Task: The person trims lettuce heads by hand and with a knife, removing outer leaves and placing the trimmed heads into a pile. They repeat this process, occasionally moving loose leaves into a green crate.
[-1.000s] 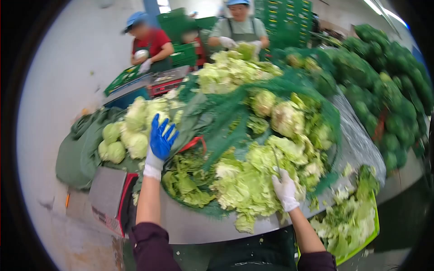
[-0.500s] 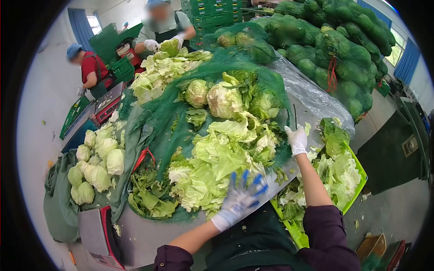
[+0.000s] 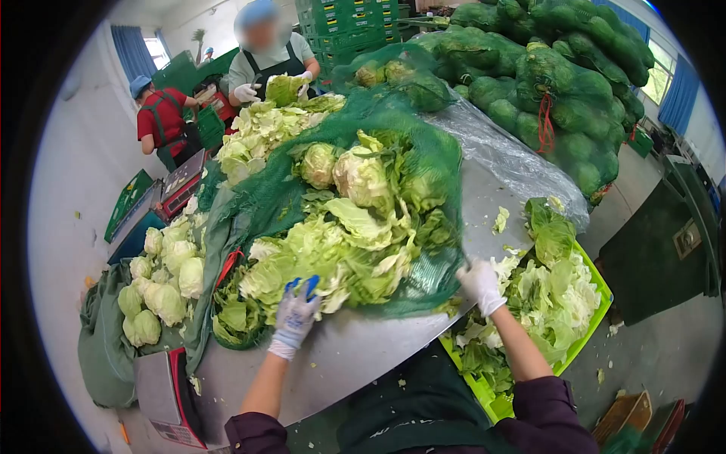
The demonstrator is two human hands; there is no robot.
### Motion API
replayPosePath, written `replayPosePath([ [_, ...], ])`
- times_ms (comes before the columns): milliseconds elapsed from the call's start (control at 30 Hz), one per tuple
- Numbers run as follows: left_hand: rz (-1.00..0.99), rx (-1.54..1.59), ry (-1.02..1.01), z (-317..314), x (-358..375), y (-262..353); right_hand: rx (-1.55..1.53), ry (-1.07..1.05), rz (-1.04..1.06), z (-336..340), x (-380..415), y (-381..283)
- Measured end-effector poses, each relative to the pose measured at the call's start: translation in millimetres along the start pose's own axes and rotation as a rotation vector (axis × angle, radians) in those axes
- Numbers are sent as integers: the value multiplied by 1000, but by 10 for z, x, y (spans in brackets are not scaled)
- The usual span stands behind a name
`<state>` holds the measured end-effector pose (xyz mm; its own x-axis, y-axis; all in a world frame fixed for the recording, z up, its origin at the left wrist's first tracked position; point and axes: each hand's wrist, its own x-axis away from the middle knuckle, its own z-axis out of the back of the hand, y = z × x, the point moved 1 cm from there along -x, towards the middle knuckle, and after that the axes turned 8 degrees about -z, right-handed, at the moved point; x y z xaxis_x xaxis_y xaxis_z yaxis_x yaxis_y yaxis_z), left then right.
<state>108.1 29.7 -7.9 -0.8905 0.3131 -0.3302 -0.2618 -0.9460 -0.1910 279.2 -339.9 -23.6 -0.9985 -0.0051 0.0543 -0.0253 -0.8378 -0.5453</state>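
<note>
My left hand [image 3: 297, 316], in a white glove with blue fingertips, lies against the near edge of a heap of loose cabbage leaves [image 3: 318, 246], fingers apart. Closed in its white glove, my right hand [image 3: 482, 286] is at the table's right edge, beside the net. A thin, knife-like strip rises from that fist, blurred and seen nearly edge-on. Behind the leaves, untrimmed cabbage heads [image 3: 363, 178] sit in an opened green mesh sack [image 3: 265, 197]. Below and right of my right hand is a lime-green crate [image 3: 603, 291] full of outer leaves [image 3: 556, 299].
Trimmed cabbages [image 3: 166, 299] are piled at left, near a red-and-grey scale [image 3: 162, 393]. Full net sacks [image 3: 560, 98] are stacked behind plastic film [image 3: 522, 174]. A dark green bin [image 3: 658, 242] stands right. Across the table, a co-worker [image 3: 276, 64] handles a cabbage; another person [image 3: 162, 121] is farther left.
My left hand has moved left along the leaves, and the heap has shifted left with it. My right hand has come down and slightly left, toward the table edge.
</note>
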Motion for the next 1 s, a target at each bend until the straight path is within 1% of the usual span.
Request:
replayPosePath([
  [33, 31, 23, -19, 16, 97, -124, 31, -50, 75, -7, 162, -92],
  [100, 63, -69, -43, 91, 276, -342, -74, -141, 94, -25, 507, -279],
  [133, 71, -128, -90, 129, 360, -480, -114, -207, 94, -63, 691, -388],
  [167, 45, -206, -113, 120, 476, -714, -155, -274, 92, -138, 878, -500],
  [200, 199, -33, -20, 153, 564, -959, -175, -297, 186, -251, 1069, -598],
  [233, 182, 3, -3, 262, 637, -1159, -225, -203, 365, -498, 1284, -657],
  [267, 218, -320, -248, 191, 706, -1382, -282, -255, 353, -549, 1519, -860],
  [300, 63, -392, -134, -159, 934, -1873, -391, -283, 418, -709, 1711, -1019],
  [367, 569, 136, -138, 132, 691, -1891, -437, -495, 464, -977, 2006, -1404],
  [400, 568, 127, -144, 172, 578, -1931, -416, -576, 530, -1064, 2091, -1581],
  [433, 503, 30, -281, 208, 496, -1968, -418, -741, 529, -976, 2125, -1733],
  [467, 438, -68, -415, 258, 433, -2005, -455, -849, 518, -991, 2139, -1780],
  [500, 445, -79, -414, 335, 370, -2030, -487, -953, 507, -1002, 2137, -1819],
  [567, 436, -122, -585, 512, 239, -1979, -515, -947, 584, -972, 2053, -1691],
  [600, 563, -31, -716, 768, 60, -1824, -543, -920, 589, -901, 1979, -1558],
  [633, 566, -30, -714, 842, -20, -1791, -448, -949, 521, -678, 1831, -1462],
  [700, 480, 20, -385, 957, -167, -1729, -424, -806, 390, -305, 1563, -1173],
  [733, 388, 168, -182, 1038, -356, -1565, -511, -690, 415, -342, 1385, -927],
  [767, 293, 313, 20, 1142, -613, -1268, -473, -504, 432, -377, 1189, -696],
  [800, 454, 768, 75, 1333, -923, -799, -519, -668, 265, 107, 1031, -720],
  [833, 230, 939, 257, 1085, -1060, -670, -622, -576, 210, 218, 855, -589],
  [867, 313, 1303, 218, 1094, -1314, -323, -569, -331, 449, 329, 635, -469],
  [900, 335, 1378, 195, 1007, -1485, -55, -602, -262, 457, 503, 498, -435],
  [933, 357, 1454, 170, 867, -1638, 159, -426, -112, 575, 685, 370, -384],
  [967, 345, 1284, 200, 655, -1774, 314, -408, -135, 391, 894, 356, -439],
  [1000, 320, 720, 124, 593, -1906, 380, -301, -33, 427, 1016, 295, -422],
])
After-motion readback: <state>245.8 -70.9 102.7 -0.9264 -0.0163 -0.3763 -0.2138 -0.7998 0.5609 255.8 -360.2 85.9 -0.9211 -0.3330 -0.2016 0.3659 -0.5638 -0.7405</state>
